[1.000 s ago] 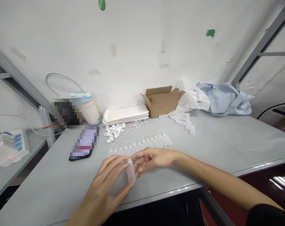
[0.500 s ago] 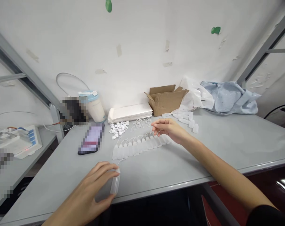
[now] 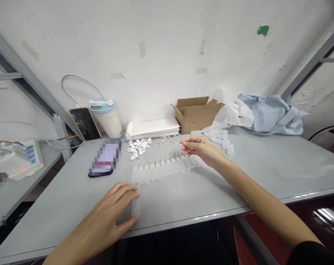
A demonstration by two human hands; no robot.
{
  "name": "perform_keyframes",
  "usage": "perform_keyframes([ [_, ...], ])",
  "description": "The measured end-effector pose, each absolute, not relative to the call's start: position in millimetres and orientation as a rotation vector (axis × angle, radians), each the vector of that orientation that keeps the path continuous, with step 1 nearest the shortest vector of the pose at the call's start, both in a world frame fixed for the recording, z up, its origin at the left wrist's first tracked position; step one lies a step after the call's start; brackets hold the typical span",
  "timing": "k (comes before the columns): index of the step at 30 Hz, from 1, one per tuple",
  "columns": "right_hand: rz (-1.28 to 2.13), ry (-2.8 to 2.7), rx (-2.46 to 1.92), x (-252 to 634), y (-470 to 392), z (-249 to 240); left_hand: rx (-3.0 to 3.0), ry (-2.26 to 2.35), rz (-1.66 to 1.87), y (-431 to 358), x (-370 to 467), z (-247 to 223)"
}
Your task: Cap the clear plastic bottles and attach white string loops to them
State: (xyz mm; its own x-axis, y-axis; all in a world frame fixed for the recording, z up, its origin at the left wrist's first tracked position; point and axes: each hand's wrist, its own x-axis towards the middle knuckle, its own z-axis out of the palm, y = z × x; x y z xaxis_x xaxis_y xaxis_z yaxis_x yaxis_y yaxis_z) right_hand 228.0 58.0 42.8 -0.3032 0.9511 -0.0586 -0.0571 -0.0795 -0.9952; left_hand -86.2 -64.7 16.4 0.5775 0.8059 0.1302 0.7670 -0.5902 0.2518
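My left hand (image 3: 116, 209) has its thumb and fingers at the two ends of a translucent plastic sleeve (image 3: 135, 207) with a short string, near the table's front edge. Beyond it lies a row of similar translucent pieces (image 3: 156, 171), their strings pointing back. Over the right end of that row is my right hand (image 3: 198, 147), its fingertips pressed together; whether anything small is between them is hidden. A pile of white caps (image 3: 138, 148) and a tangle of strings (image 3: 165, 142) sit behind the row.
More translucent pieces (image 3: 218, 139) lie behind my right hand. Along the wall are a white stack (image 3: 153, 129), an open cardboard box (image 3: 198, 117), a plastic bag (image 3: 230, 110), a blue cloth bag (image 3: 272, 114), a cup (image 3: 109, 119) and two phones (image 3: 85, 123), (image 3: 106, 158).
The view has shifted a little. My left hand's fingers have shifted slightly around the sleeve, which now looks more upright in the view. My right hand stays nearly in place.
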Motion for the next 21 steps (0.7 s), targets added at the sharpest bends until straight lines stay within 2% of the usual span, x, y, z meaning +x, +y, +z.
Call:
perform_keyframes([
  [21,1.464,-1.339,-1.026,236,62,44,2.529,1.292,0.279,-59,-112,26],
])
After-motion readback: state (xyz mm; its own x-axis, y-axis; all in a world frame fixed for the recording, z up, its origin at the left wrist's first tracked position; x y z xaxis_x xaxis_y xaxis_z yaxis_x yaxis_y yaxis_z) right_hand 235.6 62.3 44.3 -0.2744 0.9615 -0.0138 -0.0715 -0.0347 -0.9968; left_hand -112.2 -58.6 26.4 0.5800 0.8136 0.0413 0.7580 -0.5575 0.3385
